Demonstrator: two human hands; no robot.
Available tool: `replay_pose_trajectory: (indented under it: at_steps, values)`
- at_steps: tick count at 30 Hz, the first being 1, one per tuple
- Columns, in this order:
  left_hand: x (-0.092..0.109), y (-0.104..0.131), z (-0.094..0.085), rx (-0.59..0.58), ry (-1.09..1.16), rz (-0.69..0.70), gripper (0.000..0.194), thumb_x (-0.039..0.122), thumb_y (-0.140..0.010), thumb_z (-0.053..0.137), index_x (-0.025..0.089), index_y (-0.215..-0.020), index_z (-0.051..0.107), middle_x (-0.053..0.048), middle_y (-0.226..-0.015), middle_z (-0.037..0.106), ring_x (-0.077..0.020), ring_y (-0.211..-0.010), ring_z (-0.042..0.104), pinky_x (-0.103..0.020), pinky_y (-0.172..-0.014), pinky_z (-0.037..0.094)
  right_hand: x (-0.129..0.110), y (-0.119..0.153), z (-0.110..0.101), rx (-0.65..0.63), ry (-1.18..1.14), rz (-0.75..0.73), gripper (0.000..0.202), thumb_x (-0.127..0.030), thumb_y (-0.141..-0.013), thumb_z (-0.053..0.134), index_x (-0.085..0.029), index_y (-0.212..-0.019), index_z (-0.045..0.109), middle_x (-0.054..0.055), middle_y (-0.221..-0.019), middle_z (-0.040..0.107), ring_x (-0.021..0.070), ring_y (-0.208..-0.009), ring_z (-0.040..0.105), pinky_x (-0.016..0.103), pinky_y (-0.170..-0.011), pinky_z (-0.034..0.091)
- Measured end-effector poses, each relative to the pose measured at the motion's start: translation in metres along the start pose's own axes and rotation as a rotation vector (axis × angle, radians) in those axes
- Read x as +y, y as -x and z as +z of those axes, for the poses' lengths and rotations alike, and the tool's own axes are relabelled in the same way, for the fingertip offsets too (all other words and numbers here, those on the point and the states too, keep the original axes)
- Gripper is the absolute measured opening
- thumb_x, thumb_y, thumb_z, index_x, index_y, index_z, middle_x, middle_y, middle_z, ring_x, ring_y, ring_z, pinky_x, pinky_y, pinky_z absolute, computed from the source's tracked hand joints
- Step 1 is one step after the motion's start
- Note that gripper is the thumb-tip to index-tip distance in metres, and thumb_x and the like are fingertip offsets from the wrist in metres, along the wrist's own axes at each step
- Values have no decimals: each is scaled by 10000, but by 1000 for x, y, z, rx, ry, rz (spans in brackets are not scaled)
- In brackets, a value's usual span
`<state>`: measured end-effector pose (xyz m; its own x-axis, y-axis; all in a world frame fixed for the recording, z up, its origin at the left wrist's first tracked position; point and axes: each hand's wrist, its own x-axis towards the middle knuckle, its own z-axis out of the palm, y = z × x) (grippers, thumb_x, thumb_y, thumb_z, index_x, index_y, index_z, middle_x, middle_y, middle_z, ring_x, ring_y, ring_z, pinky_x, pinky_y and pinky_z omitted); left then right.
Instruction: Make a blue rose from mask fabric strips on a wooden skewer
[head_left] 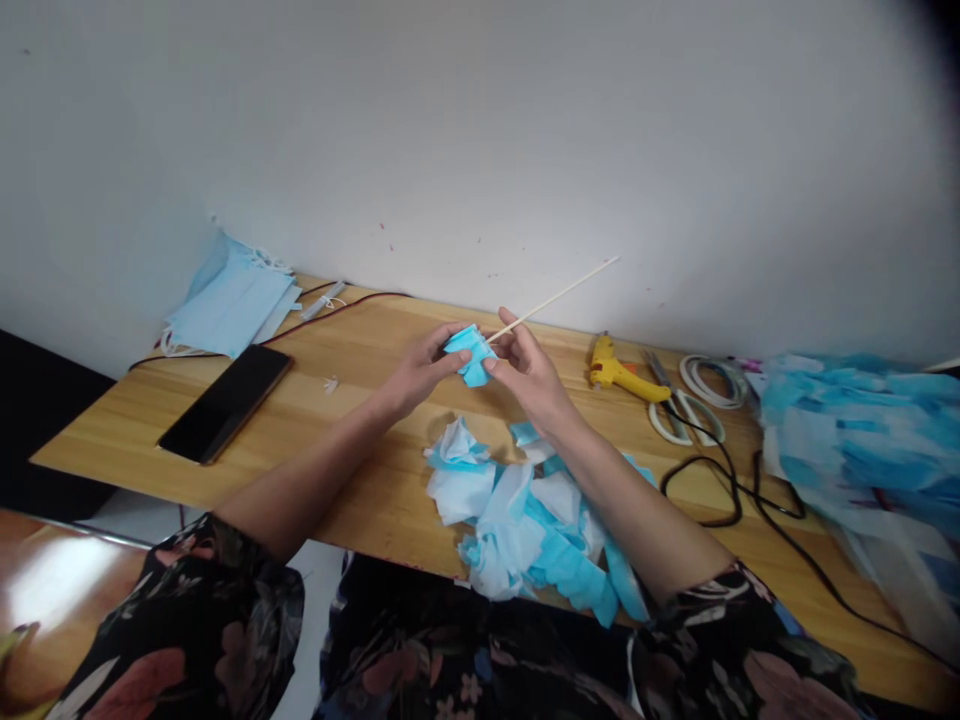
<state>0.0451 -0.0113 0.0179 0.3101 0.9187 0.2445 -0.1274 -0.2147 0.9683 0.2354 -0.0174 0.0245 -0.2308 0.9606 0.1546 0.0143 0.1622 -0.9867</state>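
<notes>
A small folded blue piece (475, 368) is held between both hands above the middle of the wooden table. My left hand (424, 372) grips its left side, thumb on top. My right hand (525, 372) pinches its right edge with the thumb. A thin pale stick (559, 296) slants up to the right from the blue piece, passing by my right fingers; its lower end is hidden. Below the hands, near the table's front edge, lies a loose heap of blue and white cut pieces (517, 520), partly under my right forearm.
A black phone (226, 404) and stacked blue masks (232, 296) lie at the left of the table (352, 480). At the right are a yellow glue gun (621, 374), scissors (686, 418), a white coil (712, 382), a black cord (795, 540) and a large blue pile (862, 430).
</notes>
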Motion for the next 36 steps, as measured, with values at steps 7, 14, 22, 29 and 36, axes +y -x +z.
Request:
replay_pose_trajectory:
  at_steps: [7, 14, 22, 29, 36]
  values:
    - [0, 0, -1, 5, -29, -17, 546, 526, -854, 752, 176, -1263, 663, -96, -1182, 719, -267, -1131, 637, -357, -954, 515, 0, 0, 0, 22, -6, 3, 860, -541, -778, 803, -301, -1542, 489, 62, -1192, 667, 248, -1114, 631, 427, -1020, 532]
    - [0, 1, -2, -29, -36, -9, 540, 545, -851, 748, 180, -1242, 673, -84, -1134, 713, -240, -1068, 640, -346, -937, 515, 5, -2, -2, 43, 3, -8, 833, -547, -787, 794, -297, -1529, 507, 64, -1162, 684, 246, -1056, 649, 427, -974, 557]
    - [1, 1, -3, -4, -16, -36, 567, 560, -848, 749, 174, -1258, 684, -85, -1125, 717, -250, -1080, 647, -354, -935, 525, -1, 1, -1, 6, -49, 47, 753, -473, -854, 721, -335, -1551, 474, 56, -1257, 677, 244, -1129, 637, 443, -1020, 546]
    - [-1, 1, -3, -12, -29, -34, 577, 555, -853, 744, 161, -1268, 675, -86, -1106, 718, -239, -1045, 650, -334, -899, 527, -4, 1, 0, 9, 15, 38, 953, -560, -722, 844, -299, -1557, 465, 89, -1300, 664, 288, -1178, 624, 466, -1028, 544]
    - [-3, 0, -4, -2, -56, -32, 547, 533, -855, 736, 158, -1249, 683, -88, -1123, 714, -228, -1022, 649, -330, -889, 510, -2, 0, 1, 2, 36, 36, 985, -525, -711, 847, -319, -1579, 429, 100, -1342, 638, 290, -1186, 606, 470, -994, 565]
